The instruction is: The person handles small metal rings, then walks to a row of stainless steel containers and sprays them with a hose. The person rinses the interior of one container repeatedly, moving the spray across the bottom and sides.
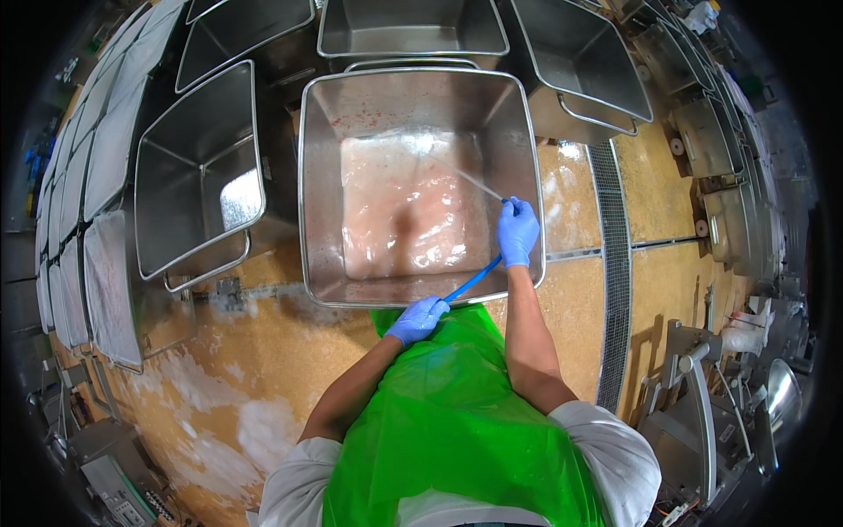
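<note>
Before me stands a steel tub (311,189) with pinkish, foamy liquid (404,211) over its bottom and red specks on its far wall. My right hand (518,232), in a blue glove, is closed round the front end of a blue hose (477,277) above the tub's right side. A jet of water (479,183) shoots from that end toward the far left and strikes the liquid. My left hand (419,321), also gloved in blue, grips the same hose lower down, by the tub's near rim. A green apron (448,413) covers my front and touches that rim.
More steel tubs stand close by, one at the left (198,167), one beyond (413,39) and one at the far right (584,61). A drain grate (612,263) crosses the tan floor at the right. White-covered carts (114,167) line the left; steel machinery (702,422) stands at the near right.
</note>
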Motion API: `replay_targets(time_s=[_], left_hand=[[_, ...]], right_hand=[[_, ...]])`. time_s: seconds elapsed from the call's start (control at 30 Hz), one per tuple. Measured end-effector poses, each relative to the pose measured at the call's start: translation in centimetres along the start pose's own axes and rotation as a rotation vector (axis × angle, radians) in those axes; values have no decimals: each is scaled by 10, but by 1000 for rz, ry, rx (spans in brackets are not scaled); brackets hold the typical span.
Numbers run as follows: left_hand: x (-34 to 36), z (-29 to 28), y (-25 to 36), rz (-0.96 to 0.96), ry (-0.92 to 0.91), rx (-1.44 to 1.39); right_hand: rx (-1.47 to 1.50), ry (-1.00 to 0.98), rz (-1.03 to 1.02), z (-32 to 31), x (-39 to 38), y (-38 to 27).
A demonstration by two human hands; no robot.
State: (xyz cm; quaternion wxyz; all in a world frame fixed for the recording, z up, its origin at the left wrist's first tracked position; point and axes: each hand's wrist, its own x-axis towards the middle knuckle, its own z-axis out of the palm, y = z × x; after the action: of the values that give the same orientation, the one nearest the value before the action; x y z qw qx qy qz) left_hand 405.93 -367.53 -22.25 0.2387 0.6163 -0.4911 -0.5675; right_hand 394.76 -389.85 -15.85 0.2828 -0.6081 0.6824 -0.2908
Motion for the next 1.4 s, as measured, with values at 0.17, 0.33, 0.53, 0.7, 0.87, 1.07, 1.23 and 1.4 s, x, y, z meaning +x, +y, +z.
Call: replay_targets(time_s=[0.17, 0.33, 0.53, 0.7, 0.87, 1.07, 1.23, 1.4], left_hand=[[-2, 1, -3, 17, 14, 12], [-4, 1, -6, 1, 43, -10], [-8, 0, -7, 11, 69, -41], [-11, -1, -8, -9, 86, -53], [-13, -1, -8, -11, 79, -58], [-12, 0, -11, 0, 75, -65], [-14, 0, -10, -1, 62, -45], [-16, -2, -7, -22, 71, -77]], right_hand=[[-5, 30, -73, 3, 0, 6], [-46, -100, -6, 4, -1, -5], [40, -37, -100, 16, -2, 2], [60, -53, -103, 23, -2, 2], [-54, -151, -84, 21, -5, -10], [-198, -148, -115, 23, -5, -7], [-278, -187, -127, 25, -3, -2], [-217, -157, -136, 29, -5, 0]])
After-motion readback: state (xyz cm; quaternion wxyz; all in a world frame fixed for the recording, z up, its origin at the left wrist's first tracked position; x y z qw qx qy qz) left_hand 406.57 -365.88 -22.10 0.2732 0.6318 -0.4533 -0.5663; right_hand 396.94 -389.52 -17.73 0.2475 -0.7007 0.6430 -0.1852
